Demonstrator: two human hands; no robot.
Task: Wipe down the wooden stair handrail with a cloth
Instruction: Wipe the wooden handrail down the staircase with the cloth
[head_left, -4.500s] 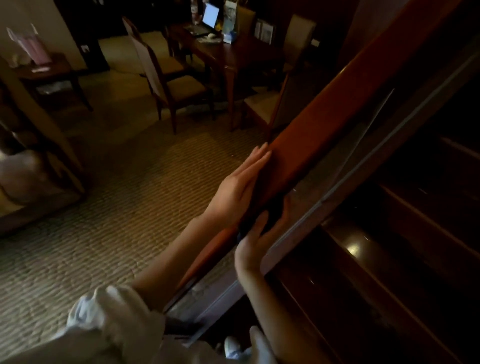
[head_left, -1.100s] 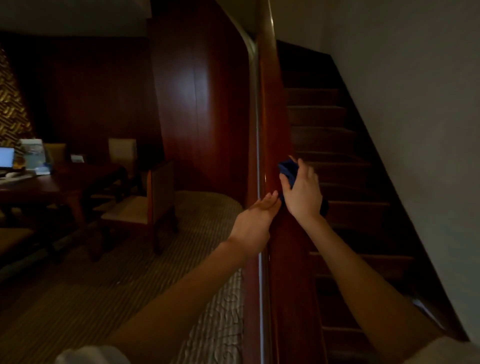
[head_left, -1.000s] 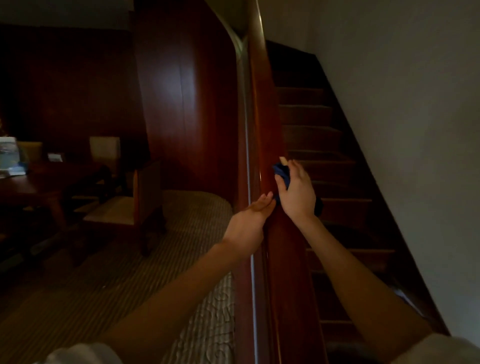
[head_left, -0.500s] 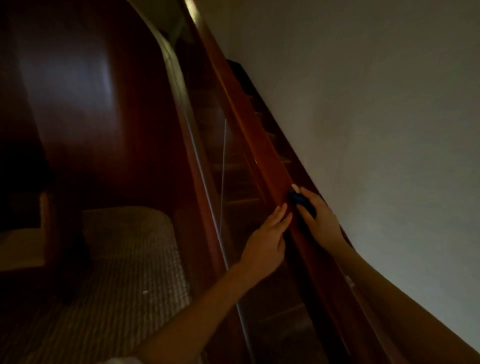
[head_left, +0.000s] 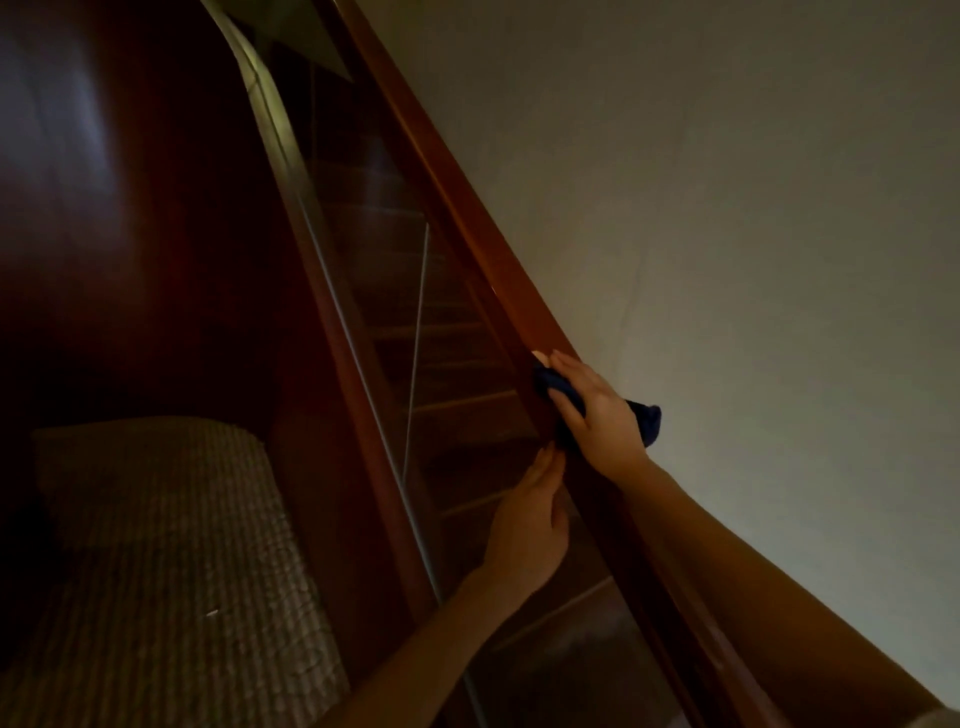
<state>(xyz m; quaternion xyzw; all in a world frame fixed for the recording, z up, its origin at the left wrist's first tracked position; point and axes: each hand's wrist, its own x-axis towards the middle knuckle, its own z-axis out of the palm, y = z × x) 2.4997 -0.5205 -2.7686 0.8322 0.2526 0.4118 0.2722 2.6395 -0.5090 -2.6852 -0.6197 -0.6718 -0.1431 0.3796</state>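
The reddish wooden handrail (head_left: 470, 218) runs diagonally from the top middle down to the lower right. A dark blue cloth (head_left: 553, 387) lies on the rail, and my right hand (head_left: 597, 415) lies over it with fingers wrapped round the rail and cloth; a corner of the cloth sticks out behind the hand. My left hand (head_left: 530, 525) rests with straight fingers against the rail's near side, just below the right hand. Most of the cloth is hidden under the right hand.
A glass panel with a metal edge (head_left: 363, 364) stands below the rail, with dark stair treads (head_left: 457, 405) seen through it. A plain pale wall (head_left: 727, 208) fills the right. Patterned carpet (head_left: 156, 545) covers the floor at lower left, beside a dark wooden wall panel (head_left: 104, 208).
The view has tilted and turned right, away from the dining room. My right hand with the cloth sits slightly higher along the rail; the left hand stays just below it.
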